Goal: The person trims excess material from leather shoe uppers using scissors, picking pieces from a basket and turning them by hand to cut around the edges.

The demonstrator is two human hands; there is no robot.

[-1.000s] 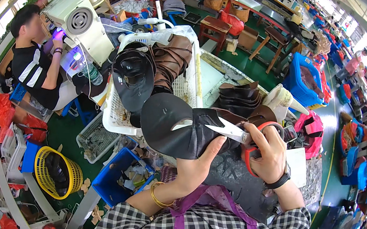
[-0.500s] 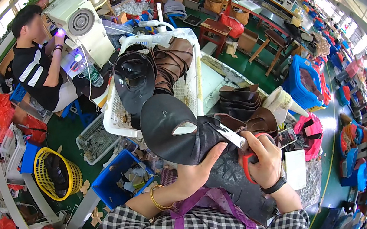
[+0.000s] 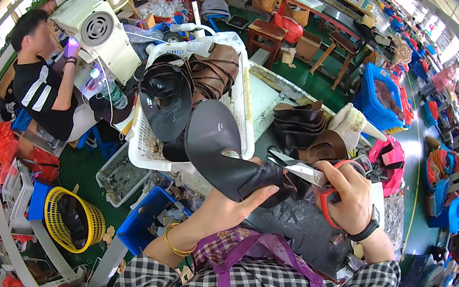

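My left hand (image 3: pixel 228 209) grips a black leather shoe upper (image 3: pixel 214 137) from below, its thumb lying along the near edge. The curved upper stands up and overlaps the white basket's front. Its hidden underside covers most of my left fingers. My right hand (image 3: pixel 350 197) is closed round the red handles of a pair of scissors (image 3: pixel 302 169). Their metal blades point left and away from me, just right of the upper's near end. The blades look slightly parted; I see no leather between them.
A white basket (image 3: pixel 247 111) of black and brown uppers stands ahead. To its right sit stacked dark uppers (image 3: pixel 299 125) and a brown one (image 3: pixel 328 146). A blue bin (image 3: pixel 136 230) and a yellow basket (image 3: pixel 92 212) are at left. A person (image 3: pixel 45 81) works at a sewing machine (image 3: pixel 100 35).
The scissors have moved right, off the upper's edge. My left hand has turned the upper, so it stands more upright, its near end slightly lower.
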